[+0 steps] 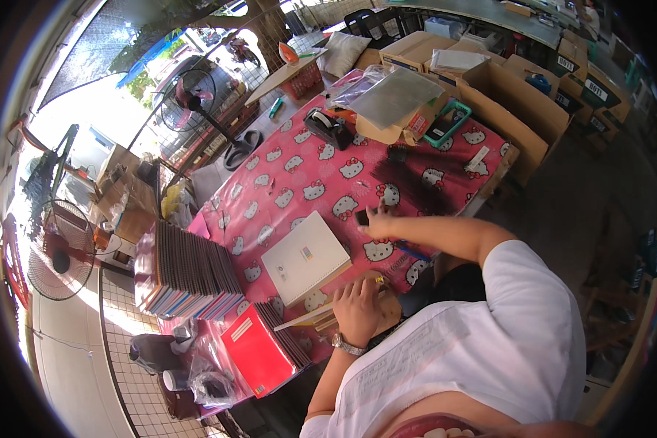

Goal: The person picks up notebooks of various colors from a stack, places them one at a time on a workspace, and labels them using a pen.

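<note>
My right hand (378, 222) reaches out over the pink cartoon-cat tablecloth (314, 191), a small dark block (363, 217) at its fingertips. Just left of it lies a white spiral notebook (305, 257), cover up and turned at an angle. My left hand (358, 310), with a watch on the wrist, is curled with fingers together over a low stack of tan boards (391, 306) at the table's near edge. What those fingers grip is hidden. A thin pale edge (303, 317) sticks out to the left of that hand. A small yellow thing (379, 279) shows by its fingertips.
A tall notebook stack (190, 266) and red notebooks (259, 350) stand at the left. Farther back are a black tape dispenser (328, 129), clear plastic sheets (398, 98) and a green basket (449, 124). Cardboard boxes (515, 109) border the right; a standing fan (191, 102) is beyond.
</note>
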Demonstrator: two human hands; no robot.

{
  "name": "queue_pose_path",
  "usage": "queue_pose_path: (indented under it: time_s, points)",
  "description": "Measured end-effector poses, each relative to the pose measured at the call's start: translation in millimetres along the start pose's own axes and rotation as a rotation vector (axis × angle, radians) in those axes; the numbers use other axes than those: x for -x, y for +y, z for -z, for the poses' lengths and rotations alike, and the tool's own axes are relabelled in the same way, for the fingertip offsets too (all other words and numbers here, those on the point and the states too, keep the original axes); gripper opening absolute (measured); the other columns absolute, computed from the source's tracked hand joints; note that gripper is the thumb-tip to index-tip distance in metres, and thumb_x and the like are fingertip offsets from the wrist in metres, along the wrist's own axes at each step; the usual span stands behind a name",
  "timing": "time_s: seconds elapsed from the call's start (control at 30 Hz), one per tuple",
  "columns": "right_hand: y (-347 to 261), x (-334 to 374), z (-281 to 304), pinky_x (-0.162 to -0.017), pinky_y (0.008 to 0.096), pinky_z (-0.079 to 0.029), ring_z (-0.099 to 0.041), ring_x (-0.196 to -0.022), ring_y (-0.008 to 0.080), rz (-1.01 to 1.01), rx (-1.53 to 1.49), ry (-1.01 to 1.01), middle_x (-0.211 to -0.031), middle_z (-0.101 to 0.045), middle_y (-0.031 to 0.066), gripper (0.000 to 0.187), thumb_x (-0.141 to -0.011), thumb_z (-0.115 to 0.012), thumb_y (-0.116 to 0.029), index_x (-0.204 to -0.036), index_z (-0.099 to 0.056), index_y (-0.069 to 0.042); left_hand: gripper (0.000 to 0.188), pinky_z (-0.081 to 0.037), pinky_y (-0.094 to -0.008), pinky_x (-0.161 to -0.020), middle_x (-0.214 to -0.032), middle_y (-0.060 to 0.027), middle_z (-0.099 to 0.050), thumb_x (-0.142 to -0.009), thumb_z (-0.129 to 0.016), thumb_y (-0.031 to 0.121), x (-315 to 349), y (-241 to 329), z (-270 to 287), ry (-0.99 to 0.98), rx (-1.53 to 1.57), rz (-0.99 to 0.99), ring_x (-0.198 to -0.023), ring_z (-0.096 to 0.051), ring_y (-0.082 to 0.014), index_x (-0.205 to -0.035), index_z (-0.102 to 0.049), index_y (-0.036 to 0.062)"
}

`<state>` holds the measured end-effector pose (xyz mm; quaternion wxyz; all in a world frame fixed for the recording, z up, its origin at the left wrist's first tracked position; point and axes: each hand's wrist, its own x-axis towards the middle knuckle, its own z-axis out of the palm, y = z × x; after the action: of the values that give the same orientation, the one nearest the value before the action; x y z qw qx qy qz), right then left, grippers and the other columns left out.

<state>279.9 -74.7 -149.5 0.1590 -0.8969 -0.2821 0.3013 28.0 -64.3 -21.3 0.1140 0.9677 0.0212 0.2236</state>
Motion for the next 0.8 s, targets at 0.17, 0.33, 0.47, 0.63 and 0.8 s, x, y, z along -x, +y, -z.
queue_pose_path:
  time_s: [0.17,0.33,0.47,0.63,0.8]
  points:
    - [16.0,-7.2,-31.8,-0.114,0.0627,-0.019,-0.015,-0.142,0.0546,0.201,0.287,0.456,-0.153,-0.017,0.0367,0.079,-0.085,-0.058,-0.061,-0.143,-0.041,-0.01,0.009,-0.046,-0.0426,-0.068,-0.078,-0.0089,-0.066,-0.084,-0.064,0.012,-3.2,4.2,3.2,0.001,0.023,-0.03,-0.074,-0.063,-0.0299,-0.093,-0.062,0.0084]
    - [32.3,-10.8,8.9,-0.099,0.0504,-0.044,-0.047,-0.125,0.0454,0.404,0.085,0.298,-0.136,-0.044,0.0328,0.052,-0.082,-0.066,-0.049,-0.115,-0.063,-0.008,0.013,-0.046,-0.0435,-0.072,-0.079,-0.0091,-0.065,-0.082,-0.068,0.017,1.2,-1.7,-5.2,-0.027,0.018,-0.035,-0.077,-0.063,-0.0309,-0.091,-0.063,0.0083]
    - [15.2,1.8,41.4,-0.086,0.0393,-0.052,-0.066,-0.097,0.03,0.639,-0.174,-0.037,-0.107,-0.068,0.0199,0.044,-0.082,-0.068,-0.037,-0.114,-0.067,-0.008,0.018,-0.044,-0.045,-0.08,-0.08,-0.0082,-0.064,-0.082,-0.07,0.023,0.6,-0.7,-4.4,0.063,-0.036,-0.043,-0.081,-0.062,-0.0297,-0.089,-0.063,0.009]
    - [-2.9,101.0,65.8,-0.093,0.0331,-0.048,-0.062,-0.104,0.0201,0.782,-0.934,-0.844,-0.117,-0.067,0.0123,0.051,-0.08,-0.068,-0.022,-0.123,-0.062,0.005,0.025,-0.038,-0.0455,-0.085,-0.074,-0.0032,-0.058,-0.078,-0.075,0.033,22.3,-16.1,-7.1,0.128,-0.279,0.123,-0.075,-0.059,-0.0238,-0.086,-0.063,0.013]
    - [-3.1,104.1,65.1,-0.098,0.0314,-0.043,-0.057,-0.109,0.0176,0.904,-0.754,-0.904,-0.114,-0.066,0.0108,0.049,-0.08,-0.068,-0.018,-0.122,-0.062,0.007,0.026,-0.037,-0.0461,-0.087,-0.073,-0.0037,-0.057,-0.078,-0.075,0.034,21.2,-15.9,-13.3,0.155,-0.287,0.059,-0.073,-0.058,-0.0232,-0.082,-0.063,0.0122]
